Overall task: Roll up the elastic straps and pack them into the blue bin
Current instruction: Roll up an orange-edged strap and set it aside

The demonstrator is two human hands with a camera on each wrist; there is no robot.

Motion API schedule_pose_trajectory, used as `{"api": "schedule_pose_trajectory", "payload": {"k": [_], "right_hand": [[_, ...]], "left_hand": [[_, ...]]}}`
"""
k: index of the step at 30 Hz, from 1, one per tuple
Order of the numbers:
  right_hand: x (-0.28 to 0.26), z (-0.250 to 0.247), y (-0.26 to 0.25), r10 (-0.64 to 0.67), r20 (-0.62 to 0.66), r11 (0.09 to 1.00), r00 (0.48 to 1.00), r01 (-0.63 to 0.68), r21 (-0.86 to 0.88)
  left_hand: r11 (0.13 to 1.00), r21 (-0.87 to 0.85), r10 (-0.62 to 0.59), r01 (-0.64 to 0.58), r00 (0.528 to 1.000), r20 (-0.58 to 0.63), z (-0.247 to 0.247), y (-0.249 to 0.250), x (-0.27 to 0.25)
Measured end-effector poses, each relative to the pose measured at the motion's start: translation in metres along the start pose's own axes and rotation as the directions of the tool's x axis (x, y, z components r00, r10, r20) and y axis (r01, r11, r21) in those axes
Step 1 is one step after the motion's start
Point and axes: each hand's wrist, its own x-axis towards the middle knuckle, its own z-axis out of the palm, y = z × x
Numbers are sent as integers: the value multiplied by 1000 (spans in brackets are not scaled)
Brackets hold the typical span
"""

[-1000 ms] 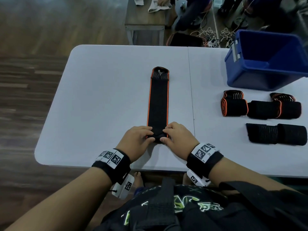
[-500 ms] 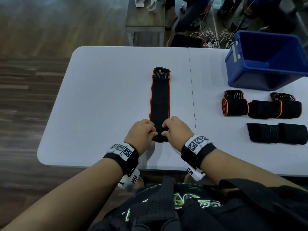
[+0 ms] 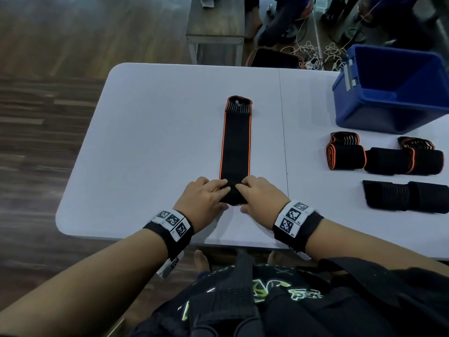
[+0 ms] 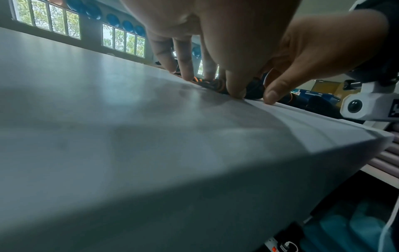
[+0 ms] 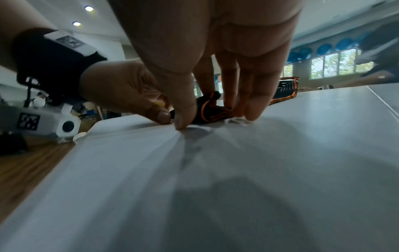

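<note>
A long black elastic strap with orange edging [image 3: 235, 147] lies flat on the white table [image 3: 150, 132], running away from me. Its near end is curled into a small roll [image 3: 233, 196] [image 5: 210, 110]. My left hand [image 3: 206, 195] pinches the roll's left side between thumb and fingers [image 4: 234, 85]. My right hand [image 3: 261, 194] pinches its right side the same way, fingers [image 5: 254, 102] on top and thumb behind. The blue bin [image 3: 398, 91] stands at the table's far right and looks empty from here.
Several rolled black straps [image 3: 384, 159] lie in two rows right of my hands, in front of the bin. A second table [image 3: 216, 25], tangled cables [image 3: 315, 52] and a seated person's legs are beyond the far edge. Wooden floor lies to the left.
Both hands have crept forward along the strap, turning the near end over. The roll is a little thicker and the flat length is shorter.
</note>
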Motion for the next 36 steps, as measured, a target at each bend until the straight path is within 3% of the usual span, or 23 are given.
{"api": "schedule_pose_trajectory", "payload": {"k": [3,10,14,16,19,26,29,33,36], "right_hand": [[1,3,-3,-21,-58,999,998,20,-25],[7,5,-5,-15,-194,995,981,34,96],[11,6,-1,56,-193,982,980,-19,190],[10,9,-1,47,-214,982,976,-6,188],[7,13,-1,44,-195,989,980,-15,150],[2,0,2,19,-63,998,998,-15,61],[5,-4,1,97,-56,976,994,-84,200],[11,-16,0,255,-29,867,966,-215,450],[16,-20,5,343,-34,784,939,-266,561]], "left_hand": [[999,-26,-33,33,999,-17,-4,4,3],[999,-19,-48,47,997,-68,-5,10,5],[985,-132,-126,113,987,-99,-7,18,8],[958,-203,-212,201,977,-33,-9,20,6],[916,-251,-317,314,948,28,-5,15,1],[885,-299,-372,357,928,10,-4,8,7],[846,-339,-426,412,904,35,-6,8,9],[726,-519,-501,451,864,50,-14,12,16],[668,-557,-548,494,832,80,-21,12,26]]}}
